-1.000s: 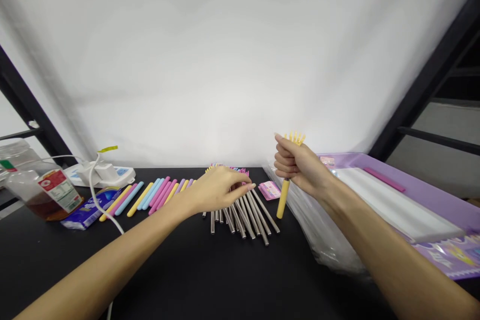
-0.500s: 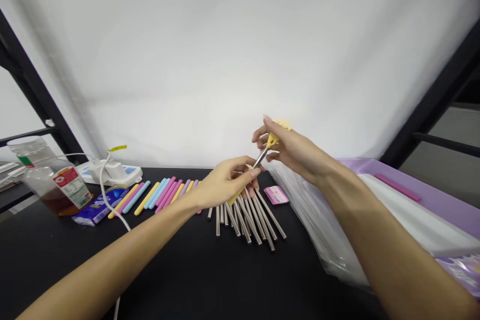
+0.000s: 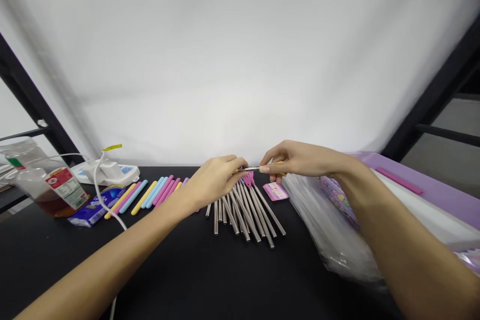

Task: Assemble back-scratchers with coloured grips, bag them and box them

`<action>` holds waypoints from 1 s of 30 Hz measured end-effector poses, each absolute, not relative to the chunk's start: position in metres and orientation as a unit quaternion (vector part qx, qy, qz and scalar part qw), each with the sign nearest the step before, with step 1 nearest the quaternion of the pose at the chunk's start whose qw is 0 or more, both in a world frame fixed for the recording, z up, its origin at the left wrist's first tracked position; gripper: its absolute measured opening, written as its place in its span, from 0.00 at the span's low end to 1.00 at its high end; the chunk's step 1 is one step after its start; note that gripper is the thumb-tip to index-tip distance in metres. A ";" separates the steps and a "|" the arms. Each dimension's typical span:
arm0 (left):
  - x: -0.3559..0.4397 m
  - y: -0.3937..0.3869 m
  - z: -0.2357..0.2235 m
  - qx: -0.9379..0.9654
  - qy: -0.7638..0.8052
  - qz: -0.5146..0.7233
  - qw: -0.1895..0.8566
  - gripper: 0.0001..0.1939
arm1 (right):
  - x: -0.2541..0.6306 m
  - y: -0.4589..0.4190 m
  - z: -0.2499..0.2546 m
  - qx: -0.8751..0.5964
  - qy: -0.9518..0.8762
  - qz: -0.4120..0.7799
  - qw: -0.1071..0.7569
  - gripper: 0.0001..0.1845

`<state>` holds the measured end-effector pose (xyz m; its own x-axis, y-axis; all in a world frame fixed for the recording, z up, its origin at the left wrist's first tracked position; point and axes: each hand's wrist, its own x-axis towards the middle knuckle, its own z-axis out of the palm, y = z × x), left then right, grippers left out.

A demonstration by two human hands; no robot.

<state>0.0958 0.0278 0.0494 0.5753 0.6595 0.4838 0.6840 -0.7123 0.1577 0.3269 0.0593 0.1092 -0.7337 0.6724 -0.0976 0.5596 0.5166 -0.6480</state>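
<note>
The left hand (image 3: 213,182) is pinching a thin steel rod (image 3: 249,169) while the right hand (image 3: 300,159) is closing around its yellow handle (image 3: 282,162), above fanned steel tubes (image 3: 247,215). Fitting them together appears in hand, calling for steady alignment.

Right hand (image 3: 300,159) pinching steel rod (image 3: 249,169), left hand (image 3: 212,180) touching its tip

Pastel pink, blue, yellow and lilac sticks (image 3: 155,192) are laid along the back edge of the black bench (image 3: 187,270), with silver steel rods (image 3: 243,215) beside them and a lilac tray (image 3: 431,182) at the right.
</note>
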 end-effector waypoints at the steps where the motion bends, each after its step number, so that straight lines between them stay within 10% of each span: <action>1: 0.097 0.027 0.048 -0.889 -0.377 -0.258 0.032 0.12 | 0.324 0.060 0.108 -0.341 -0.874 0.338 0.076 0.19; 15: 0.067 0.036 0.064 -0.897 -0.404 -0.172 0.052 0.13 | 0.362 0.069 0.115 -0.424 -0.876 0.228 -0.041 0.20; 30: 0.062 0.035 0.073 -0.902 -0.401 -0.159 -0.011 0.07 | 0.337 0.075 0.106 -0.333 -0.866 0.372 -0.014 0.21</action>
<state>0.0621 0.0354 0.0727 0.6273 0.7275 0.2781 0.7206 -0.6776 0.1471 0.3370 0.0755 0.1063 -0.7773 0.5668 -0.2729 0.5880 0.5004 -0.6355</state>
